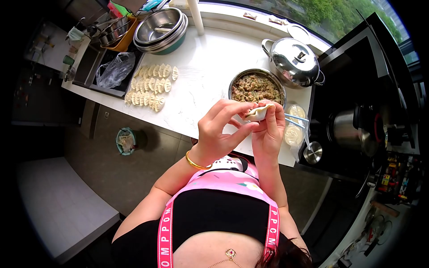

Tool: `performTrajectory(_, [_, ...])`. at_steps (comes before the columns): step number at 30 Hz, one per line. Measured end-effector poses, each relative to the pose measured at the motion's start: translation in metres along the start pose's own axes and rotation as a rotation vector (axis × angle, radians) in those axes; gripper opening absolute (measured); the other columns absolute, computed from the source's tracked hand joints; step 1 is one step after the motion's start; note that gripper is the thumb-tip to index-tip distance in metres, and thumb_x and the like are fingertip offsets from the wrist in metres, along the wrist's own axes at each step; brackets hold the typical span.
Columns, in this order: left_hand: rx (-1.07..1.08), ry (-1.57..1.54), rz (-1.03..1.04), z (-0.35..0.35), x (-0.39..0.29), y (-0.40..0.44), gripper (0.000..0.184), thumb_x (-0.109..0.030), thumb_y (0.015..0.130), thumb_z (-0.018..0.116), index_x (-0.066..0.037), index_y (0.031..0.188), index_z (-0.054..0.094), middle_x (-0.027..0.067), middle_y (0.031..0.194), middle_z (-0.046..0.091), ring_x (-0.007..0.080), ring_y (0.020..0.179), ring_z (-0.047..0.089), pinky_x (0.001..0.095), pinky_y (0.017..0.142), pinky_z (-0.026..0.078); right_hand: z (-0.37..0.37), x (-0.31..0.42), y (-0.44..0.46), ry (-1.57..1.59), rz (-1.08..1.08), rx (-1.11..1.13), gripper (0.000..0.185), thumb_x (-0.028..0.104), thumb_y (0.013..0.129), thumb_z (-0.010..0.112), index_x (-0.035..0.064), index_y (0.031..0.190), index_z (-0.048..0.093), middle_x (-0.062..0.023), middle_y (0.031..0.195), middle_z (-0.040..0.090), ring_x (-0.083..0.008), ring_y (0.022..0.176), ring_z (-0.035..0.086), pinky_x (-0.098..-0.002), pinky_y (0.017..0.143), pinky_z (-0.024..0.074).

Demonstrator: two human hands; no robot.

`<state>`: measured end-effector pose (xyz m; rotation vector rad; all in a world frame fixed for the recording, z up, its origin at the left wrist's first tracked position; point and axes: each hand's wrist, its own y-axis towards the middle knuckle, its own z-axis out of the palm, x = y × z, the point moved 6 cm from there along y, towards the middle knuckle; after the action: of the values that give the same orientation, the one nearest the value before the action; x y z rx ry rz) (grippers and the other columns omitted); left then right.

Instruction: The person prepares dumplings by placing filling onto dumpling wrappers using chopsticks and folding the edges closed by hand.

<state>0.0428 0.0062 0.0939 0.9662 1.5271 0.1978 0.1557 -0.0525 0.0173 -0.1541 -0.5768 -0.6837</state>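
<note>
Between both hands I hold a folded dumpling (258, 113), pale and half-moon shaped, above the counter's front edge. My left hand (222, 127) pinches its left end with thumb and fingers. The fingers of my right hand (269, 127) are closed on its right end. Just beyond my hands stands a steel bowl of minced filling (255, 86). Beside my right hand, blue chopsticks (296, 119) lie near a plastic bag of round dough wrappers (294, 129). Rows of finished dumplings (149, 85) rest on the counter to the left.
A lidded steel pot (295, 61) stands at the back right, near the stove (353, 89). Stacked basins (161, 31) sit at the back left, by a sink holding a plastic bag (115, 70). On the floor is a lined bin (127, 141). A small metal dish (313, 152) lies at right.
</note>
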Motion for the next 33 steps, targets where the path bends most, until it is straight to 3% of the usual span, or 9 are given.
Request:
performTrajectory(5, [-0.048, -0.030, 0.011, -0.004, 0.008, -0.010, 0.034, -0.004, 0.072, 0.079, -0.003, 0.100, 0.062, 0.0125, 0.097, 0.061, 0.0142, 0.074, 0.062, 0.0225, 0.053, 0.055, 0.001, 0.002, -0.001, 0.007, 0.012, -0.015, 0.013, 0.017, 0.095, 0.055, 0.0051, 0.100, 0.058, -0.0084, 0.100, 0.062, -0.0196, 0.094, 0.064, -0.0307, 0.078, 0.0564])
performTrajectory(8, [-0.053, 0.149, 0.185, -0.006, 0.003, -0.015, 0.032, -0.004, 0.070, 0.081, -0.004, 0.097, 0.063, 0.0108, 0.095, 0.059, 0.0150, 0.074, 0.061, 0.0219, 0.053, 0.054, 0.000, 0.001, 0.000, 0.023, 0.020, -0.021, 0.013, 0.017, 0.095, 0.055, 0.0052, 0.100, 0.058, -0.0083, 0.100, 0.062, -0.0195, 0.094, 0.064, -0.0304, 0.078, 0.0565])
performTrajectory(10, [-0.126, 0.225, 0.209, -0.007, 0.002, -0.016, 0.030, -0.009, 0.069, 0.081, -0.011, 0.095, 0.067, 0.0030, 0.093, 0.061, 0.0169, 0.080, 0.056, 0.0239, 0.053, 0.046, 0.000, 0.001, 0.001, 0.027, 0.027, -0.016, 0.013, 0.017, 0.095, 0.055, 0.0052, 0.100, 0.058, -0.0082, 0.101, 0.062, -0.0194, 0.095, 0.064, -0.0302, 0.079, 0.0565])
performTrajectory(14, [-0.120, 0.255, 0.180, -0.007, 0.002, -0.015, 0.028, -0.008, 0.067, 0.082, -0.013, 0.091, 0.069, 0.0020, 0.093, 0.061, 0.0167, 0.082, 0.056, 0.0242, 0.053, 0.044, 0.001, 0.001, 0.002, 0.032, 0.032, -0.012, 0.014, 0.017, 0.095, 0.055, 0.0051, 0.100, 0.058, -0.0087, 0.100, 0.062, -0.0194, 0.096, 0.064, -0.0301, 0.079, 0.0566])
performTrajectory(23, [-0.076, 0.249, 0.191, -0.001, 0.002, -0.010, 0.024, -0.006, 0.068, 0.079, -0.010, 0.090, 0.069, 0.0021, 0.093, 0.061, 0.0177, 0.083, 0.055, 0.0234, 0.053, 0.047, 0.004, 0.004, 0.004, -0.051, -0.031, -0.003, 0.014, 0.017, 0.095, 0.055, 0.0038, 0.099, 0.057, -0.0094, 0.099, 0.062, -0.0177, 0.094, 0.063, -0.0283, 0.079, 0.0556])
performTrajectory(25, [-0.042, 0.202, 0.148, 0.000, 0.002, -0.008, 0.022, -0.001, 0.070, 0.078, -0.006, 0.089, 0.068, 0.0087, 0.097, 0.061, 0.0193, 0.082, 0.060, 0.0236, 0.057, 0.052, 0.005, 0.005, 0.004, -0.073, -0.048, -0.008, 0.014, 0.017, 0.095, 0.055, 0.0036, 0.099, 0.057, -0.0095, 0.099, 0.062, -0.0174, 0.094, 0.063, -0.0279, 0.079, 0.0554])
performTrajectory(29, [-0.016, 0.184, 0.197, 0.001, 0.003, -0.004, 0.021, 0.000, 0.072, 0.077, -0.002, 0.090, 0.065, 0.0110, 0.100, 0.062, 0.0200, 0.080, 0.062, 0.0239, 0.062, 0.053, 0.006, 0.005, 0.005, -0.054, -0.052, 0.001, 0.014, 0.017, 0.095, 0.055, 0.0032, 0.099, 0.057, -0.0095, 0.098, 0.062, -0.0176, 0.094, 0.063, -0.0285, 0.079, 0.0558])
performTrajectory(33, [-0.046, -0.036, 0.064, 0.006, 0.010, -0.009, 0.034, 0.004, 0.077, 0.072, 0.001, 0.104, 0.053, 0.0138, 0.099, 0.062, 0.0187, 0.085, 0.066, 0.0235, 0.066, 0.054, 0.005, 0.003, 0.006, -0.035, -0.047, -0.004, 0.014, 0.017, 0.095, 0.055, 0.0032, 0.099, 0.057, -0.0091, 0.099, 0.062, -0.0180, 0.094, 0.063, -0.0290, 0.078, 0.0561])
